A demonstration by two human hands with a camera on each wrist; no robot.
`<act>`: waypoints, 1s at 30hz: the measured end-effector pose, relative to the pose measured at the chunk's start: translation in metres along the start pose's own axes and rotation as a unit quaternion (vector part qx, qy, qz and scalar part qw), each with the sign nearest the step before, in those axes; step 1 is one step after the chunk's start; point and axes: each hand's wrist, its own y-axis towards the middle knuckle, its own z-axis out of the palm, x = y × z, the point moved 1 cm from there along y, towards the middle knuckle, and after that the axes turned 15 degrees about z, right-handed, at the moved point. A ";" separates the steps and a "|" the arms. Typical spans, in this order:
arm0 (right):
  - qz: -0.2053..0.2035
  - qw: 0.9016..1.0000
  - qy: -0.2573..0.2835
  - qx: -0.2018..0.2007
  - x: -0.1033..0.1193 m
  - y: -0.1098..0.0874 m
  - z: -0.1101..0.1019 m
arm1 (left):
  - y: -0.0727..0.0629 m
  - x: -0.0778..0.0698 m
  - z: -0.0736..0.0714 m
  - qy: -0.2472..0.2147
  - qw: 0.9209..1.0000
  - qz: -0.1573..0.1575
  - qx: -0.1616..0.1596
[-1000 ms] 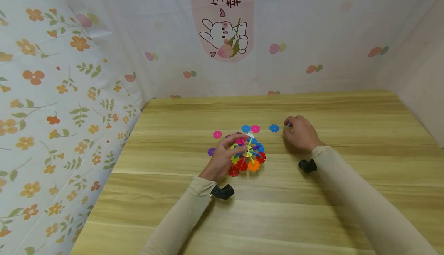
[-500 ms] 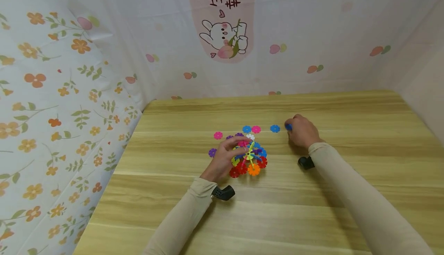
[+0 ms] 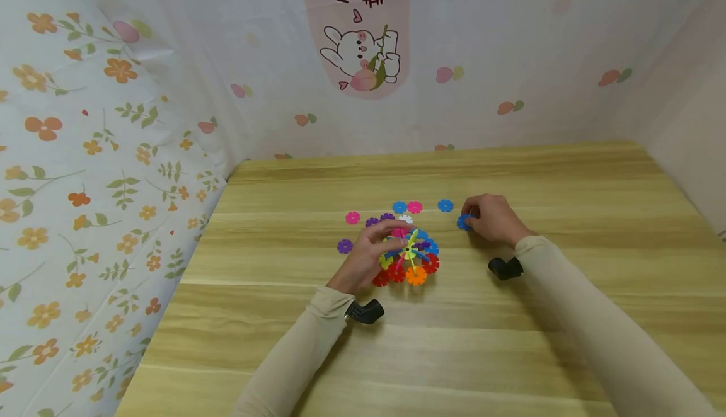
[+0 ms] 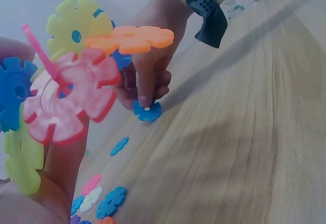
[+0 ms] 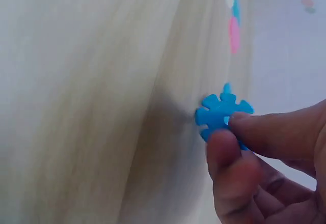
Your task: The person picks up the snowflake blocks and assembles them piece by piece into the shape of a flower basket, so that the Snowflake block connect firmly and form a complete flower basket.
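My left hand (image 3: 360, 259) grips a round cluster of interlocking plastic flower discs (image 3: 416, 274) in red, orange, yellow, blue, pink and purple. Close up in the left wrist view, a translucent pink disc (image 4: 84, 99) on that cluster faces the camera, with part of the hand hidden behind it. To the right of the cluster, my right hand (image 3: 496, 218) pinches a single blue flower disc (image 3: 463, 222) between thumb and fingers. The right wrist view shows the notched petals of this blue disc (image 5: 211, 116) beyond the fingertips; the thumb covers part of it.
Loose flower discs lie behind the cluster: a blue one (image 3: 445, 205), a pink one (image 3: 415, 207), a white one (image 3: 405, 218) and several more. A purple disc (image 3: 345, 246) lies left of the left hand. The wooden table (image 3: 454, 354) meets a printed cloth (image 3: 499, 58) at the back.
My right hand has taken hold of the blue disc and brought it slightly left and nearer, its face now showing. The left hand keeps its grip on the cluster, almost still.
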 end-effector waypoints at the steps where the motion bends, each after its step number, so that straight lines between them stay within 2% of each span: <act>1: -0.004 1.000 0.008 0.006 0.003 -0.003 0.000 | 0.000 0.000 0.000 -0.001 1.000 -0.001 -0.001; 5: -0.017 0.996 0.072 0.040 0.015 -0.015 -0.001 | 0.000 0.000 0.001 -0.002 1.000 -0.005 -0.006; 8: -0.032 0.989 0.132 0.063 0.028 -0.027 0.000 | 0.000 0.001 0.000 -0.002 1.000 -0.010 -0.013; 13: -0.059 0.977 0.196 0.061 0.048 -0.045 -0.001 | 0.002 0.001 0.000 -0.008 0.999 -0.023 -0.024; 16: -0.071 0.976 0.201 0.050 0.057 -0.054 -0.002 | 0.002 -0.002 0.001 -0.007 0.999 -0.026 -0.026; 23: -0.087 0.981 0.172 0.009 0.066 -0.066 0.001 | 0.002 -0.020 0.012 0.019 0.999 -0.019 -0.019; 27: -0.096 0.982 0.162 -0.013 0.066 -0.069 0.005 | 0.003 -0.021 0.015 0.031 0.999 -0.014 -0.016; 30: -0.104 0.981 0.160 -0.036 0.065 -0.071 0.009 | 0.003 -0.012 0.014 0.037 0.999 -0.006 -0.019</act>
